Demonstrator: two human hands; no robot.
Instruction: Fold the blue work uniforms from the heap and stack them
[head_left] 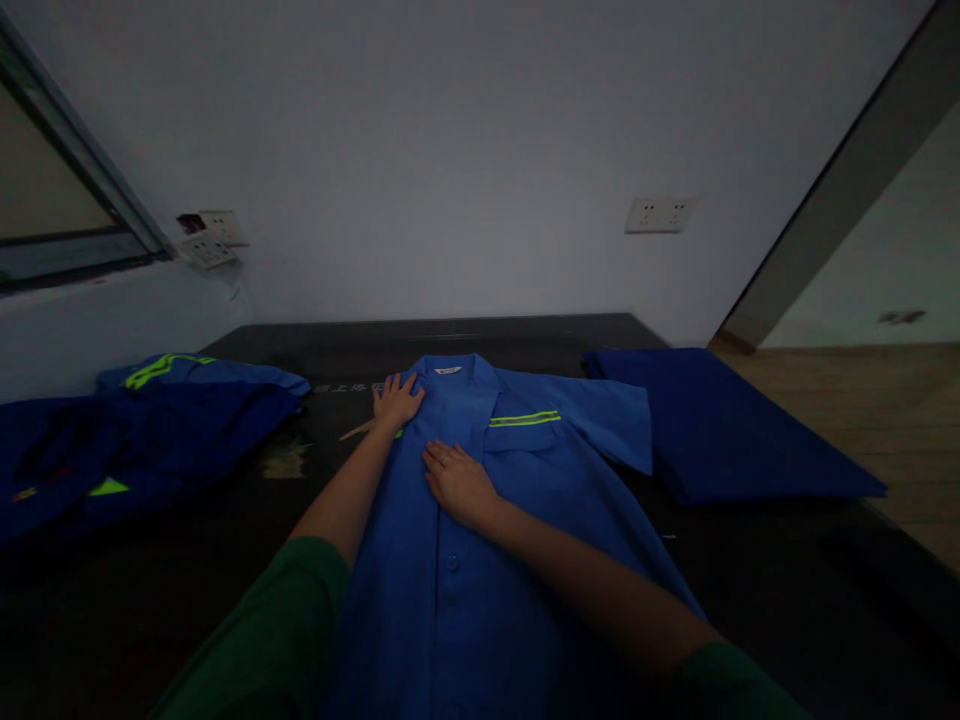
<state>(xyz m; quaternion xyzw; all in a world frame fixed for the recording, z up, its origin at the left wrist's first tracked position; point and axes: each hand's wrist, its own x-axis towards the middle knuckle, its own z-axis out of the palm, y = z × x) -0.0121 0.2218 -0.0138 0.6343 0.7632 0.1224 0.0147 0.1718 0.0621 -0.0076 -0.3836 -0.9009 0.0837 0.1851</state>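
Observation:
A blue short-sleeved work shirt [495,610] lies front up on the dark table, its collar toward the wall. A yellow-green reflective stripe crosses its chest above a pocket flap. My left hand [397,402] rests at the shirt's left shoulder beside the collar, fingers spread. Flat on the chest near the button line lies my right hand [459,485], its fingers stretched out and close together. Neither hand grips anything. The left sleeve of the shirt is not visible beyond my left hand and arm; the right sleeve is spread outward.
Blue garments with yellow-green stripes [150,430] are heaped at the left of the dark table [525,328]. A flat, folded dark blue cloth [742,430] lies at the right. Behind the table stands a wall with sockets [658,215]; wooden floor [892,400] shows at the right.

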